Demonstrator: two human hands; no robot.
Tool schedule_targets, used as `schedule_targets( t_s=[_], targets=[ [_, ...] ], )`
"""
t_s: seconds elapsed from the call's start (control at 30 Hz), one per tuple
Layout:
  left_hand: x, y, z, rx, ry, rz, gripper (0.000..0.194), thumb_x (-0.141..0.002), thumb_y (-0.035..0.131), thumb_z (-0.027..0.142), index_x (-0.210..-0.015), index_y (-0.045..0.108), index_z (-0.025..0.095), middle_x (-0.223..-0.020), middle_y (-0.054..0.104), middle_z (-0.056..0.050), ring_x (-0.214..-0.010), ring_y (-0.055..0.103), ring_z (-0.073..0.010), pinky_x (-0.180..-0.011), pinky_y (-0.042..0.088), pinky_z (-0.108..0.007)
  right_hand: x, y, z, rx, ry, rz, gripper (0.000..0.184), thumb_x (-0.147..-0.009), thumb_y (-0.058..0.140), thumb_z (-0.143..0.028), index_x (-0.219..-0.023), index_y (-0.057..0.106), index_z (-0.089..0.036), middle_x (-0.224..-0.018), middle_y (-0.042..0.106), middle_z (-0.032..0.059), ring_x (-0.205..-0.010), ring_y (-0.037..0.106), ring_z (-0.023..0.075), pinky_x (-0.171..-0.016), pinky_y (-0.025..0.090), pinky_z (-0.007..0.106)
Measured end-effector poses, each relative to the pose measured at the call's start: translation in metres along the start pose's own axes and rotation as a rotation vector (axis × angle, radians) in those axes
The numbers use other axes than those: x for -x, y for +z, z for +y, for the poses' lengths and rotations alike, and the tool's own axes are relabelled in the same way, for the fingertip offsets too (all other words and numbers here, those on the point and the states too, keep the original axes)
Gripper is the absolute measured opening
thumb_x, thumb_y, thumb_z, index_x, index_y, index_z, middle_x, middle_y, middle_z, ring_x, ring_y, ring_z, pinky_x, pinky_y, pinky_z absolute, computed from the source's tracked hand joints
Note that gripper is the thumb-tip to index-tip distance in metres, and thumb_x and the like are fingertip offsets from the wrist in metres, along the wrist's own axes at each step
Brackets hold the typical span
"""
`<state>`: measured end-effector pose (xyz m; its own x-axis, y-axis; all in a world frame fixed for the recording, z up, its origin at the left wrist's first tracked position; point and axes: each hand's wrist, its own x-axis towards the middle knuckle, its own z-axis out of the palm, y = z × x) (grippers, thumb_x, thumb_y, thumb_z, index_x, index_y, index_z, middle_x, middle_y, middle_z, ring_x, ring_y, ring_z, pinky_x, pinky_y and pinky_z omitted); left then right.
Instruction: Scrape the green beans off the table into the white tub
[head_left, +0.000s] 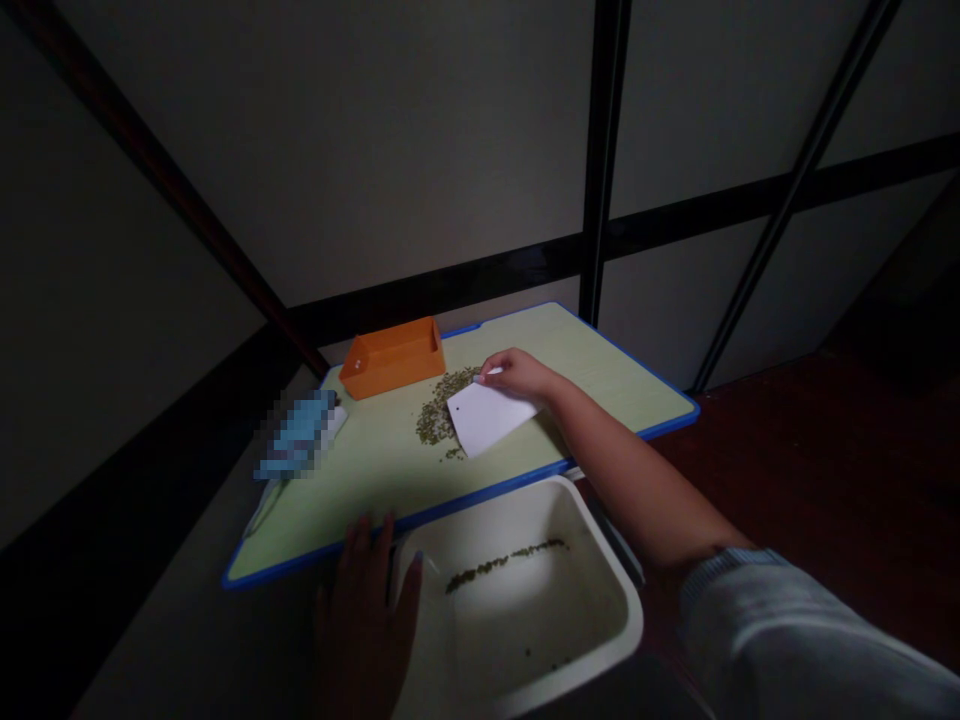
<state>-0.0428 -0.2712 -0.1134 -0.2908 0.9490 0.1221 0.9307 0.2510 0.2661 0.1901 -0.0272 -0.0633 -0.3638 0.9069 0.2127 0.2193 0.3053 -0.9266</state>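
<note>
My right hand (517, 375) pinches the upper edge of a white card (493, 412) with a small dark hole near one corner. The card is tilted over the pale green tabletop, its left edge against a spread of small greenish-brown seeds or grains (435, 415). My left hand (367, 600) is in shadow, its fingers stretched apart toward the table's front edge, the thumb at the left rim of a white plastic tub (634, 610). Inside the tub lie a line of the same grains (499, 566) and a few loose ones. Whether the left hand touches the tub is unclear.
An orange open box (394, 362) stands at the back left of the blue-edged table (585, 360). Nearer the left edge is a blurred-out blue item (300, 435) with a white strip or cord below it. Panelled doors (450, 150) rise behind the table.
</note>
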Motion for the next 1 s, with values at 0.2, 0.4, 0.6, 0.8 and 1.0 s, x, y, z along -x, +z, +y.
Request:
schedule_targets(
  t_s=[0.2, 0.4, 0.6, 0.8, 1.0],
  targets=[
    [0.0006, 0.0004, -0.0003, 0.024, 0.014, 0.02, 0.059, -0.089, 0.026, 0.049, -0.139, 0.042, 0.021, -0.156, 0.031, -0.011, -0.146, 0.024, -0.0252, -0.115, 0.025, -0.057, 0.0004, 0.0022, 0.0019, -0.076, -0.037, 0.0, 0.023, -0.064, 0.07, -0.034, -0.071, 0.069, -0.012, -0.062, 0.06, -0.0011, -0.059, 0.047, 0.0092, -0.06, 0.035, 0.024],
    [-0.0001, 0.0028, -0.0041, 0.039, 0.043, 0.021, 0.062, -0.089, 0.026, 0.051, -0.14, 0.041, 0.019, -0.155, 0.032, -0.012, -0.145, 0.025, -0.0256, -0.115, 0.026, -0.056, 0.0015, -0.0003, 0.0032, -0.088, 0.017, -0.067, 0.028, -0.06, 0.072, -0.038, -0.071, 0.067, -0.012, -0.057, 0.055, -0.0028, -0.055, 0.045, 0.0086, -0.055, 0.032, 0.023],
    [-0.0001, 0.0037, -0.0028, 0.035, 0.027, 0.021, 0.06, -0.089, 0.024, 0.05, -0.139, 0.042, 0.021, -0.156, 0.031, -0.011, -0.146, 0.023, -0.0252, -0.115, 0.025, -0.058, 0.0022, -0.0005, 0.0007, -0.112, -0.019, -0.046, 0.025, -0.062, 0.07, -0.036, -0.07, 0.067, -0.012, -0.055, 0.052, -0.0047, -0.054, 0.042, 0.0078, -0.058, 0.032, 0.024],
    [0.0013, -0.0013, 0.0, 0.038, 0.016, -0.004, 0.064, -0.088, 0.024, 0.052, -0.14, 0.041, 0.019, -0.156, 0.03, -0.011, -0.146, 0.023, -0.0252, -0.115, 0.025, -0.056, -0.0008, -0.0041, 0.0006, -0.009, -0.062, -0.009, 0.018, -0.064, 0.069, -0.03, -0.069, 0.069, -0.012, -0.063, 0.061, -0.0005, -0.063, 0.05, 0.0106, -0.066, 0.037, 0.025],
    [-0.0003, 0.0023, -0.0038, 0.051, 0.028, -0.009, 0.067, -0.088, 0.022, 0.055, -0.141, 0.039, 0.019, -0.157, 0.028, -0.011, -0.147, 0.021, -0.025, -0.115, 0.025, -0.057, -0.0021, 0.0036, 0.0036, 0.044, -0.065, 0.009, 0.017, -0.068, 0.068, -0.029, -0.072, 0.071, -0.013, -0.067, 0.065, 0.0015, -0.065, 0.053, 0.0117, -0.067, 0.039, 0.025]
  ],
)
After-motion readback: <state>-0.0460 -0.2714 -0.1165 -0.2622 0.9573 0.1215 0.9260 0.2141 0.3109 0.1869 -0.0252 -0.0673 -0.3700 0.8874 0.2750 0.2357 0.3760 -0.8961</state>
